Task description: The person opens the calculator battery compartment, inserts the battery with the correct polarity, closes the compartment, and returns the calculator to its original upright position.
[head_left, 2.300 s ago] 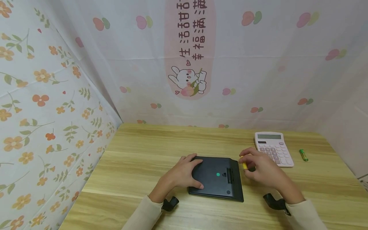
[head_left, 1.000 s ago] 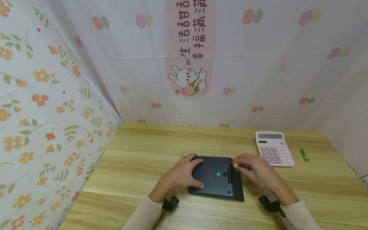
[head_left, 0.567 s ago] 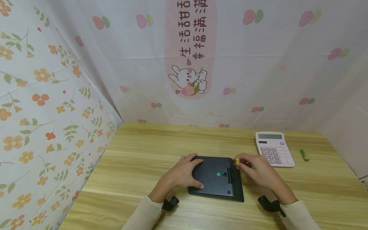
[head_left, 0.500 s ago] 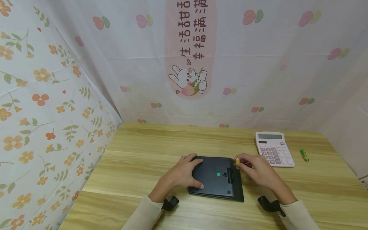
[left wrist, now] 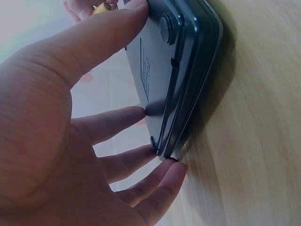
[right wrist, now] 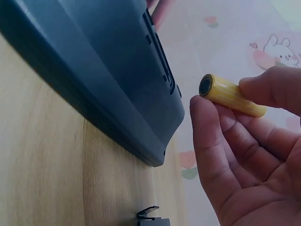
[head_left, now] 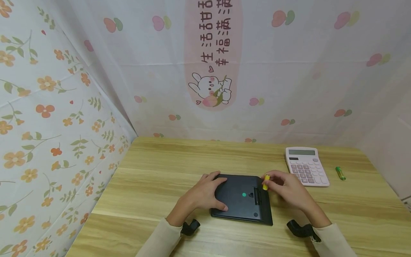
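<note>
A black device (head_left: pixel 236 196) lies back side up on the table, with a battery slot (head_left: pixel 257 196) near its right end. My left hand (head_left: pixel 205 192) rests spread over its left end, thumb and index finger on the back. In the left wrist view the other fingertips touch its edge. Above the device's far right corner, my right hand (head_left: pixel 287 185) pinches a yellow battery (head_left: pixel 266 182) between thumb and fingers. In the right wrist view the battery (right wrist: pixel 233 96) is held apart from the device, one flat end toward it.
A pink calculator (head_left: pixel 306 166) lies face up behind my right hand. To its right is a green battery (head_left: pixel 340 173). In the right wrist view, a small black plastic piece (right wrist: pixel 154 220) lies on the wooden table (head_left: pixel 154 157). Patterned cloth (head_left: pixel 289 71) hangs behind the table.
My right hand has moved left with the yellow battery to the device's far right corner. The battery has been turned in the fingers. My left hand and the device have stayed still.
</note>
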Tool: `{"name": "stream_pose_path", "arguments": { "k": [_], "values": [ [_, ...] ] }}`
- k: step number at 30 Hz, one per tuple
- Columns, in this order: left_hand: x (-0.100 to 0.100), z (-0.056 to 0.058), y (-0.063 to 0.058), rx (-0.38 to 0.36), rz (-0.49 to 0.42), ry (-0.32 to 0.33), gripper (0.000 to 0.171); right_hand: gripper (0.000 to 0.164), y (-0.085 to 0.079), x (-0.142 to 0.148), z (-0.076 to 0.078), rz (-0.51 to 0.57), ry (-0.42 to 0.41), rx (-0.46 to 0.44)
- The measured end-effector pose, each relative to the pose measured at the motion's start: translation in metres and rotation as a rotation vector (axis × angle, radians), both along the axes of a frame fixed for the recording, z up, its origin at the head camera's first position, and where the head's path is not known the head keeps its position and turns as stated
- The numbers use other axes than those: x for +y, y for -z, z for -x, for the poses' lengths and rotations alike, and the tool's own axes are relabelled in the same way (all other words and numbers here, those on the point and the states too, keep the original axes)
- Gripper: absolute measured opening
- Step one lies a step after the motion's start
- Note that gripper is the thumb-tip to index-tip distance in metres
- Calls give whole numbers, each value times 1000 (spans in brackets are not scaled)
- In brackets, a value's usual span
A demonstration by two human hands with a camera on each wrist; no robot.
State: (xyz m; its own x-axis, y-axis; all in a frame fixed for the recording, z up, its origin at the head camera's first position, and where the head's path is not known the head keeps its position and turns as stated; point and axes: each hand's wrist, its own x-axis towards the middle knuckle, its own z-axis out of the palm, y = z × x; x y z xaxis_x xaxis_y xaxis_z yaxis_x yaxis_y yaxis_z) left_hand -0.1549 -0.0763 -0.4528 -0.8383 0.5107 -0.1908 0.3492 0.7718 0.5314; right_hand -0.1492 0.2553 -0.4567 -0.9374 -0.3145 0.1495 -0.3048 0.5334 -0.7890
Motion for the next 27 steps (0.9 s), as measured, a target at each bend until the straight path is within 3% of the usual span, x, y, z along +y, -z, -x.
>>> {"name": "stream_pose_path", "arguments": {
  "k": [6, 19, 27],
  "values": [
    [0, 0, -1, 3, 1, 2, 94, 24, -2, -3, 0, 41, 10, -68],
    [0, 0, -2, 8, 2, 2, 93, 26, -9, -12, -4, 76, 36, -162],
    [0, -1, -2, 12, -1, 3, 93, 27, -5, -17, -5, 88, 33, -134]
  ]
}}
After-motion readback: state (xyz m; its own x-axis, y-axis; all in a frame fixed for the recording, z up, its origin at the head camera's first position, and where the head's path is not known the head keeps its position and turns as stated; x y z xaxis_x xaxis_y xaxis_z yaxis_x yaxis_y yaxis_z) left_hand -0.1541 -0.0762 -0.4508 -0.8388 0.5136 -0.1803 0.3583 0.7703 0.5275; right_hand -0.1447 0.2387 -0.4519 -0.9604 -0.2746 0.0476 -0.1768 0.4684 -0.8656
